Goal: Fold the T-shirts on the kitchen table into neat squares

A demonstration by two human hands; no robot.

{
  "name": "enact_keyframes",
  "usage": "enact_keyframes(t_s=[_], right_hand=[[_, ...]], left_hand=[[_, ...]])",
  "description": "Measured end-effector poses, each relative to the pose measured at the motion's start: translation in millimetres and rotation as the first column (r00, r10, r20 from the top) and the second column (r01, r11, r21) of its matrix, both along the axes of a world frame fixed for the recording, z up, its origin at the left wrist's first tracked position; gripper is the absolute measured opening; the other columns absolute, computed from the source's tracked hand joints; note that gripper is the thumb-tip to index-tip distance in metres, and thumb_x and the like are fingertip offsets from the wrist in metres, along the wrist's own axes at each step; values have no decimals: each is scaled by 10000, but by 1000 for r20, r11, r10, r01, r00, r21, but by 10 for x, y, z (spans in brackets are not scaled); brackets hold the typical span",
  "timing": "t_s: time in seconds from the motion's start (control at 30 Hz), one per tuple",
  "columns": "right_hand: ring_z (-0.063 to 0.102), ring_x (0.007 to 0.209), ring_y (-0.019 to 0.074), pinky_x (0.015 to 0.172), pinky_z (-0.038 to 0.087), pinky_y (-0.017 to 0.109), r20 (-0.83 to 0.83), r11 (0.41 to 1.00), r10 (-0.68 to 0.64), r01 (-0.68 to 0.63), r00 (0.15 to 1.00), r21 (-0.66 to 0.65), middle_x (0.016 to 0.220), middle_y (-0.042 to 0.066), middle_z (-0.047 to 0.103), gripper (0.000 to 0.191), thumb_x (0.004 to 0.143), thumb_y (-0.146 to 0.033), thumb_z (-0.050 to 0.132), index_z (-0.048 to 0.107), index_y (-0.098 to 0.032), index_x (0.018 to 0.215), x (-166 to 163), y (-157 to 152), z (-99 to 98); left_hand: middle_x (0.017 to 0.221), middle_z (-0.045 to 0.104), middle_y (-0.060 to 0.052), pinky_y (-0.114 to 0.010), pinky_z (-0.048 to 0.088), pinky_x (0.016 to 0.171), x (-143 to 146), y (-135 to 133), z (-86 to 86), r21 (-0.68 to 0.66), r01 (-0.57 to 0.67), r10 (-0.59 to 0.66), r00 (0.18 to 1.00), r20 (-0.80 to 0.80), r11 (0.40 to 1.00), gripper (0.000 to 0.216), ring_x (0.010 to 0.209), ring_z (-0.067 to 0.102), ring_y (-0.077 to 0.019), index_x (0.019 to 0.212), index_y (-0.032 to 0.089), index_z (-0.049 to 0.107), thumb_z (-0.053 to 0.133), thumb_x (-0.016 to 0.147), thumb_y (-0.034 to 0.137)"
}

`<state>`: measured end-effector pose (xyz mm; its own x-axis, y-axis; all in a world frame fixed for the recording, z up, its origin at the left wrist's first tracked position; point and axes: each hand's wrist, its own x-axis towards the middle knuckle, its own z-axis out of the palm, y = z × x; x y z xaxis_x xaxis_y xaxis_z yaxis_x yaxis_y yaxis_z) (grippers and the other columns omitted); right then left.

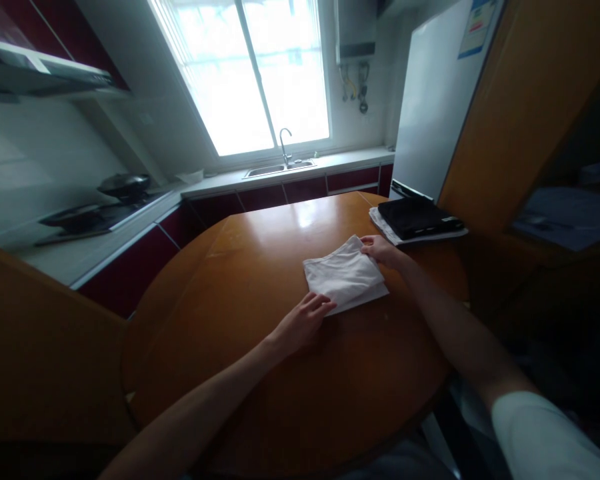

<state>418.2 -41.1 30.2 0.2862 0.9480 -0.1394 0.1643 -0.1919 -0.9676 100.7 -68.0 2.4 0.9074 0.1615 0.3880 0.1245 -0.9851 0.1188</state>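
A folded white cloth (347, 273), perhaps a garment, lies on the wooden table (220, 287), its layers slightly offset along the right edge. My left hand (305, 317) is at its near left corner, with thumb and fingers closed on the edge. At the far right corner, my right hand (380, 250) pinches the fabric between thumb and fingers. Both hands rest low, close to the tabletop. The underside of the cloth and the parts beneath my fingers are hidden.
A stack of folded black cloth (413, 217) over white cloth sits at the table's far right. Beyond the table are a counter with a sink (275, 171) and tap, a stove with a pan (125, 185) at left, and a refrigerator (430, 100) at right.
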Motion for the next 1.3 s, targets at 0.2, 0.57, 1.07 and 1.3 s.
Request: enact_keyframes(t_s=[0.2, 0.57, 1.07, 1.3], right_hand=[[524, 502, 71, 423, 365, 154, 111, 999, -32, 31, 993, 12, 813, 24, 700, 372, 808, -80, 661, 654, -138, 1175, -81, 36, -5], [708, 836, 246, 704, 530, 288, 599, 986, -55, 136, 799, -92, 916, 139, 742, 214, 826, -142, 677, 741, -107, 1027, -36, -91, 6], [25, 1566, 285, 1241, 55, 541, 866, 970, 241, -148, 439, -195, 1699, 132, 68, 772, 1019, -613, 186, 190, -133, 1624, -406, 45, -457], [46, 1565, 284, 1242, 77, 533, 866, 976, 208, -150, 454, -156, 1695, 139, 95, 757, 1021, -604, 204, 232, -136, 1615, -373, 73, -517]], left_hand=[[1155, 657, -73, -351, 529, 948, -115, 40, 89, -17, -44, 43, 998, -35, 999, 340, 1040, 593, -201, 1189, 218, 652, 487, 932, 69], [1257, 671, -80, -389, 514, 1014, 441, 541, 104, -161, -157, 168, 984, 59, 974, 255, 1115, 653, -217, 1050, 222, 738, 515, 950, 151], [1658, 286, -88, -605, 149, 1223, 599, 772, -233, -258, -521, 471, 851, -232, 814, 520, 1547, 174, -315, 1512, 282, 447, 415, 1031, 478], [1245, 573, -92, -451, 448, 1083, 247, 519, 47, -232, -258, 264, 965, -8, 938, 406, 1192, 529, -262, 1290, 252, 633, 654, 907, 387]])
